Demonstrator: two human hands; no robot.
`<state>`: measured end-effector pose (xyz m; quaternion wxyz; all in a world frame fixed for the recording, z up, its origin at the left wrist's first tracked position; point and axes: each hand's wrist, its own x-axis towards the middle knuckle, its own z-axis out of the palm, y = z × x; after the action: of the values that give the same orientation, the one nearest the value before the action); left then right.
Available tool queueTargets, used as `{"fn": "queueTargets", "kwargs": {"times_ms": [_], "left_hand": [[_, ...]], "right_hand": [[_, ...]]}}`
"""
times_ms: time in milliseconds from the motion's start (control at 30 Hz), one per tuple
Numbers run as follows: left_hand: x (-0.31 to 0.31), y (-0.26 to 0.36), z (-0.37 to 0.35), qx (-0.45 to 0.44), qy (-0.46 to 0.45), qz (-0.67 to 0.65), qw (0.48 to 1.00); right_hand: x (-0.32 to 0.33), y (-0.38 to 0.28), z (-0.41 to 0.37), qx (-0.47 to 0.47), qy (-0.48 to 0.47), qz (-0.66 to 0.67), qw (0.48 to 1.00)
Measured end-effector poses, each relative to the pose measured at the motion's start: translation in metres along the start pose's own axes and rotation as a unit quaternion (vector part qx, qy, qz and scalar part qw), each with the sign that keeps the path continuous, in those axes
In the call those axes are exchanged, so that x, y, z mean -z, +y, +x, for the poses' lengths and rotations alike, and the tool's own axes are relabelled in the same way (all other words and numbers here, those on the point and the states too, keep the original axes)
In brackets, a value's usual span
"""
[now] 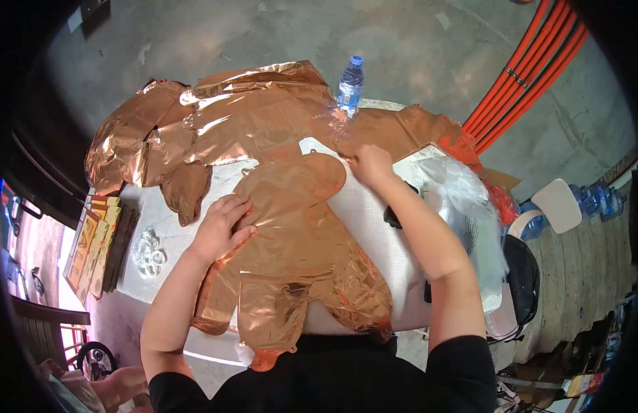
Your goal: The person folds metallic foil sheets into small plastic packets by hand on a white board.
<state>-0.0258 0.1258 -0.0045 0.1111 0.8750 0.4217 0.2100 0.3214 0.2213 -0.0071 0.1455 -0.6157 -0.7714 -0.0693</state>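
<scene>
A flat, uninflated copper-coloured foil balloon [291, 241] lies before me, its lower end hanging over the near table edge. My left hand [226, 224] rests on its left side, fingers stretched out over the foil. Beyond it, more copper foil balloons [257, 124] are spread in a crumpled layer, and another foil piece [394, 134] reaches to the right. My right hand [371, 165] is closed at that piece's near edge, with a thin bit of foil at the fingertips. The finger pads are hidden.
On the white table [374, 213] stand a water bottle [350, 86] at the back and clear plastic bags [460, 206] at right. Clear rings [148, 253] and stacked printed packs [95, 244] are at left. Orange pipes [528, 69] rise beyond; a person's arm [119, 385] shows lower left.
</scene>
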Motion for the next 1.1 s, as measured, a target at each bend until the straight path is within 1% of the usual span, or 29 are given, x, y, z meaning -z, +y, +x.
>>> {"fn": "queueTargets", "kwargs": {"times_ms": [33,67,100,133,167,200,233,267,300,333,367,400,433,500,533,600,633,700,833,900,1000,1100], "left_hand": [[0.0,0.0,-0.001,0.002,0.001,-0.001,1.0],[0.0,-0.001,-0.001,-0.003,0.003,0.003,1.0],[-0.001,-0.001,-0.001,-0.007,0.005,0.007,1.0],[-0.001,-0.002,-0.001,-0.004,0.005,0.006,1.0],[-0.001,-0.002,-0.001,-0.006,0.007,0.003,1.0],[-0.001,-0.003,-0.001,-0.009,0.009,0.001,1.0],[-0.001,-0.003,-0.001,-0.007,0.008,0.001,1.0],[-0.002,-0.003,-0.001,-0.008,0.01,0.0,1.0],[-0.002,-0.004,-0.002,-0.009,0.012,-0.001,1.0],[-0.002,-0.004,-0.002,-0.008,0.012,-0.001,1.0],[-0.003,-0.005,-0.002,-0.009,0.013,-0.001,1.0],[-0.004,-0.005,-0.002,-0.009,0.014,0.0,1.0],[-0.003,-0.005,-0.002,-0.007,0.014,0.0,1.0],[-0.003,-0.004,-0.002,-0.011,0.012,0.005,1.0],[-0.003,-0.004,-0.002,-0.01,0.012,0.005,1.0],[-0.002,-0.004,-0.002,-0.008,0.01,0.0,1.0],[-0.001,-0.003,-0.002,-0.009,0.009,0.002,1.0],[0.0,-0.002,-0.001,-0.007,0.007,0.003,1.0],[0.0,-0.002,0.0,-0.009,0.005,0.005,1.0],[0.0,-0.002,0.0,-0.004,0.002,0.001,1.0],[0.0,-0.002,0.0,-0.009,0.007,0.007,1.0],[0.001,-0.002,-0.001,-0.006,0.007,0.007,1.0]], "right_hand": [[0.0,0.005,0.002,0.002,-0.002,0.0,1.0],[0.001,0.013,0.006,-0.066,-0.031,0.149,0.986],[0.002,0.018,0.008,-0.132,-0.061,0.295,0.944],[0.002,0.021,0.009,-0.13,-0.063,0.295,0.944],[0.001,0.025,0.009,-0.178,-0.077,0.396,0.897],[0.001,0.028,0.011,-0.223,-0.09,0.492,0.837],[0.001,0.03,0.012,-0.265,-0.101,0.579,0.764],[-0.003,0.033,0.016,-0.265,-0.069,0.549,0.79],[-0.011,0.039,0.016,-0.264,-0.07,0.549,0.79],[-0.018,0.044,0.016,-0.198,0.008,0.476,0.857],[-0.025,0.05,0.016,-0.129,0.087,0.393,0.906],[-0.009,0.04,0.01,-0.092,0.091,0.284,0.95],[-0.005,0.034,0.008,-0.091,0.09,0.285,0.95],[0.0,0.022,0.003,-0.059,0.111,0.175,0.976],[0.005,0.018,-0.001,-0.059,0.111,0.176,0.976],[0.012,0.014,-0.004,0.084,0.075,0.055,0.992],[0.009,0.014,-0.004,0.083,0.076,0.057,0.992],[0.007,0.012,0.0,0.058,0.018,0.025,0.998],[0.017,0.001,-0.002,0.041,0.002,0.021,0.999],[0.02,-0.005,-0.006,0.077,-0.032,-0.046,0.995],[0.01,-0.003,-0.003,0.05,-0.029,-0.051,0.997],[-0.001,0.004,-0.001,0.046,-0.016,-0.064,0.997]]}}
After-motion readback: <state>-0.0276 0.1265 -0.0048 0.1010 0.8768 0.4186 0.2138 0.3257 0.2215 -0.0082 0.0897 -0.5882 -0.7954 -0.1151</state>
